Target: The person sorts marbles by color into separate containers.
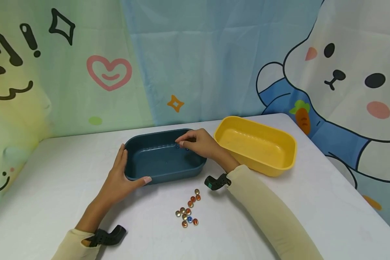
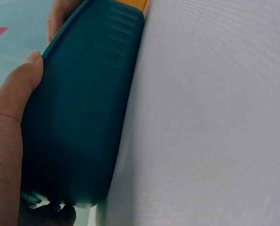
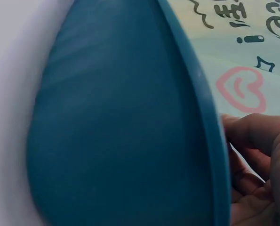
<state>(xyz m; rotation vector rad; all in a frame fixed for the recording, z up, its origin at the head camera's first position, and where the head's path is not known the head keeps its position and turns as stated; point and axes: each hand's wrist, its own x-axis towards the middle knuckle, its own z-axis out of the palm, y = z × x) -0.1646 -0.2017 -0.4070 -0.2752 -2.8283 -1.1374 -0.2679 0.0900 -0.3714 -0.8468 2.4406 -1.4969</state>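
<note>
A dark teal plastic bin [image 1: 164, 159] stands mid-table; it fills the left wrist view [image 2: 78, 117] and the right wrist view [image 3: 121, 132]. My left hand [image 1: 118, 178] grips its near left corner, thumb [image 2: 22, 89] along the front rim and fingers up the left side. My right hand [image 1: 195, 142] hovers over the bin's far right part. Its fingertips [image 1: 182, 143] are pinched together round a small dark marble just above the inside. Several glass marbles [image 1: 188, 211], orange, grey and blue, lie loose on the table in front of the bin.
A yellow plastic bin [image 1: 256, 144] stands to the right of the teal one, almost touching it. The white table [image 1: 312, 202] ends at a cartoon-printed curtain [image 1: 214, 61] behind and to the right. Black wrist cameras [image 1: 216, 181] sit on both sleeves.
</note>
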